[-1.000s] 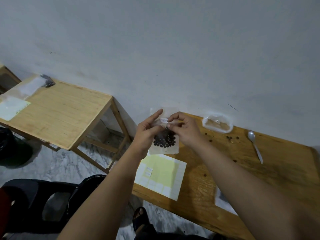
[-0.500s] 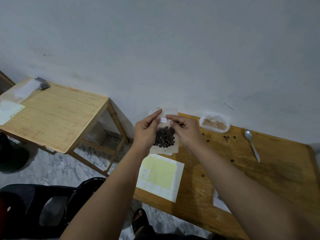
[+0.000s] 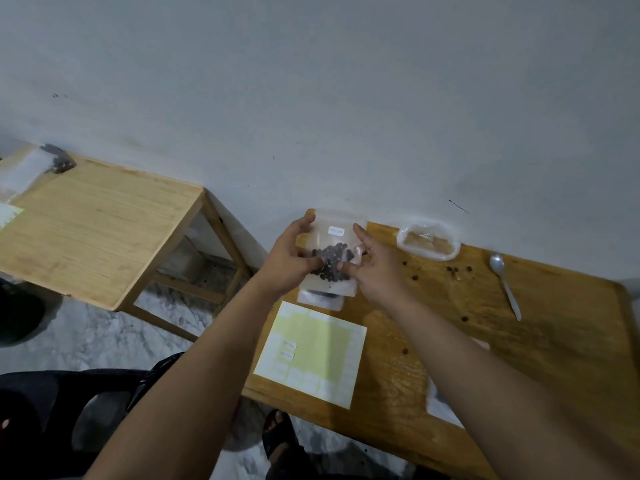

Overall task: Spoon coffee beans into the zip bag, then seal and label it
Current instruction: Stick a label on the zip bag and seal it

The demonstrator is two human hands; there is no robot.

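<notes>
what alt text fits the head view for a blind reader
Left hand and right hand hold up a clear zip bag of coffee beans bearing a white label. On the wooden table lie a label sheet, spoon and plastic container.

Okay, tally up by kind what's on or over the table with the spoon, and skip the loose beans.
Spoon: 1
Plastic tub: 1
Label sheet: 1
Zip bags: 3, namely one held bag, one flat bag under it, and one half-hidden bag at the near edge, which is probably a bag
Total: 6
</notes>
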